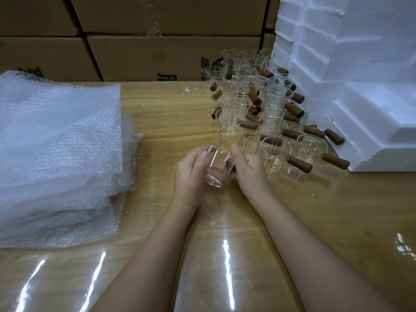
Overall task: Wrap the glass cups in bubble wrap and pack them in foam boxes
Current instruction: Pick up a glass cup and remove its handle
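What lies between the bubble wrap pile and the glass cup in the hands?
In the head view: a bare stretch of wooden table with a few crumbs, then the left hand, which grips the glass cup.

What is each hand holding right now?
Left hand: grips the body of the small clear glass cup with a brown wooden handle.
Right hand: grips the same cup on its handle side.

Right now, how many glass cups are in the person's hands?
1: the glass cup held between the left hand and right hand, above the table. The other cups stand beside the foam boxes.
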Tool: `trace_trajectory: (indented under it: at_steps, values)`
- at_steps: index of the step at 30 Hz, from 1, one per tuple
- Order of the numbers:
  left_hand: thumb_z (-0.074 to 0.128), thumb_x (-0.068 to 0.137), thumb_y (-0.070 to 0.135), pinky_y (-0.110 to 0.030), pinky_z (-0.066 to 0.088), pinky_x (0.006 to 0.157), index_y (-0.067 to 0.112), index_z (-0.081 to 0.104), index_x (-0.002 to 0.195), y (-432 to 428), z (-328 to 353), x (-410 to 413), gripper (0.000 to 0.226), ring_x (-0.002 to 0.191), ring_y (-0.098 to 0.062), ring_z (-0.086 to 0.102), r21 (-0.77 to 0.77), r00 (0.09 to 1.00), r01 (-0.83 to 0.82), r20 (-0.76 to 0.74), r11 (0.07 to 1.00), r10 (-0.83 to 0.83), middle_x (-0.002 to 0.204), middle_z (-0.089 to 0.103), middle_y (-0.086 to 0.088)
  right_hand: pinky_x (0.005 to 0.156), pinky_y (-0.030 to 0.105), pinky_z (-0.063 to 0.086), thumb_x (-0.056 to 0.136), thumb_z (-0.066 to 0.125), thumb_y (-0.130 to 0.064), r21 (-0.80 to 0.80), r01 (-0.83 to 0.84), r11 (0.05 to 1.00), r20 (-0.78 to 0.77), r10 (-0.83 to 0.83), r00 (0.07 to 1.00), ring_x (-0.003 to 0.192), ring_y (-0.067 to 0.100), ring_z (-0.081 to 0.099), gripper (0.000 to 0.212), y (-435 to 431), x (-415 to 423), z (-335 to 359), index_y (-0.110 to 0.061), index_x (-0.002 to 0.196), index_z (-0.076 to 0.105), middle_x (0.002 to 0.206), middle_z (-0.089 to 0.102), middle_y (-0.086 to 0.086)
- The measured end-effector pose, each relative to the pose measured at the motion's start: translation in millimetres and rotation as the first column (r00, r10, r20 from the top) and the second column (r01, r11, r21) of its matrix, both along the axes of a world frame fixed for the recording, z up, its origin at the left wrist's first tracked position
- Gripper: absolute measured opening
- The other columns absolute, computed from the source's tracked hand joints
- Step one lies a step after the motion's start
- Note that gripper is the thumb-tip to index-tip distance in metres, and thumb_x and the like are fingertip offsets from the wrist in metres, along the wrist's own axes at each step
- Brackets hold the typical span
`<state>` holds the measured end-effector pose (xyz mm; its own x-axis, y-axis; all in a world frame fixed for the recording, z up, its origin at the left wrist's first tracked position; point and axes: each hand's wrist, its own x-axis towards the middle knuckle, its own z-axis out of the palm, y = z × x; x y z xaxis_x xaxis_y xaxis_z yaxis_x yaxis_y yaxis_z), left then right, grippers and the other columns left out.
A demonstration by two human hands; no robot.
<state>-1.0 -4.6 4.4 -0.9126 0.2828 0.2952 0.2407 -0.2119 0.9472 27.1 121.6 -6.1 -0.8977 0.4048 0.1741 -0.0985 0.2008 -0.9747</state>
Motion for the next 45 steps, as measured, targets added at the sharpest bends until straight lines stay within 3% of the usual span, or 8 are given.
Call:
trace_trajectory:
  at_steps: [8,14,22,26,30,34,40,45]
  values:
    - [0.039,0.084,0.048,-0.028,0.053,0.055,0.006,0.066,0.096,-6.0,2.2,-14.4,0.052,0.056,-0.028,0.067,0.19,0.962,-0.009,0.269,0.982,-0.044,0.07,0.07,-0.015,0.05,0.026,0.029,0.094,0.035,-0.026,0.581,0.181,0.793,-0.329,0.026,0.944,0.049,0.006,0.039,0.035,-11.1,12.2,8.1,-0.011,0.074,0.06,0.054,0.041,-0.02]
    - [0.026,0.102,0.043,-0.026,0.055,0.053,0.006,0.062,0.098,-4.7,1.9,-25.8,0.051,0.064,-0.022,0.072,0.336,0.892,-0.089,0.446,0.938,-0.075,0.074,0.074,-0.005,0.052,0.034,0.051,0.092,0.047,-0.027,0.734,0.282,0.618,-0.384,0.035,0.923,0.066,0.025,0.067,0.032,-16.7,14.5,10.3,-0.004,0.094,0.069,0.076,0.07,0.005]
    - [0.057,0.084,0.048,-0.045,0.041,0.105,0.011,0.051,0.125,-10.4,3.9,-22.8,0.055,0.111,-0.036,0.063,0.606,0.67,-0.092,0.625,0.79,-0.401,0.115,0.067,-0.019,0.051,0.029,0.048,0.087,0.058,-0.028,0.82,0.3,0.487,-0.34,-0.006,0.94,0.065,0.027,0.066,0.024,-23.7,11.5,10.3,-0.006,0.088,0.068,0.073,0.069,0.006]
    - [0.043,0.096,0.046,-0.046,0.038,0.107,0.009,0.046,0.121,-10.0,2.0,-29.4,0.045,0.118,-0.035,0.058,0.603,0.67,-0.086,0.624,0.793,-0.402,0.124,0.062,-0.018,0.053,0.027,0.046,0.087,0.049,-0.028,0.845,0.338,0.414,-0.376,0.013,0.926,0.069,0.026,0.064,0.03,-26.7,9.2,9.9,-0.005,0.09,0.067,0.078,0.068,0.005]
    - [0.035,0.101,0.043,-0.044,0.043,0.1,0.005,0.045,0.125,-8.6,4.2,-29.4,0.046,0.122,-0.035,0.053,0.596,0.667,-0.096,0.633,0.797,-0.393,0.122,0.06,-0.019,0.06,0.031,0.047,0.09,0.056,-0.024,0.766,0.206,0.608,-0.26,0.0,0.966,0.076,0.028,0.064,0.022,-26.9,9.7,6.8,-0.005,0.096,0.064,0.085,0.068,0.006]
    - [0.034,0.102,0.034,-0.04,0.044,0.099,0.005,0.053,0.114,-8.3,1.5,-30.7,0.037,0.128,-0.034,0.048,0.577,0.708,-0.106,0.615,0.81,-0.346,0.127,0.057,-0.015,0.055,0.023,0.042,0.092,0.059,-0.027,0.225,-0.212,0.951,0.128,0.186,0.974,0.052,0.006,0.053,0.009,-18.2,6.7,7.8,-0.023,0.087,0.053,0.06,0.06,-0.009]
    - [0.035,0.102,0.019,-0.037,0.033,0.112,0.01,0.061,0.107,-11.6,1.4,-32.9,0.028,0.125,-0.027,0.05,0.591,0.772,-0.117,0.56,0.798,-0.301,0.138,0.054,-0.004,0.062,0.023,0.037,0.094,0.054,-0.036,0.389,-0.286,0.876,0.191,0.227,0.955,0.06,0.002,0.046,0.017,-18.2,6.1,7.0,-0.023,0.099,0.063,0.062,0.051,-0.013]
    - [0.034,0.104,0.012,-0.027,0.047,0.085,0.009,0.06,0.102,-6.3,3.0,-31.7,0.027,0.105,-0.021,0.064,0.513,0.829,-0.22,0.546,0.83,-0.118,0.108,0.068,-0.002,0.062,0.029,0.033,0.097,0.05,-0.034,0.663,-0.112,0.74,0.079,0.08,0.994,0.078,0.021,0.058,0.026,-23.7,11.7,6.5,-0.015,0.111,0.06,0.081,0.065,-0.003]
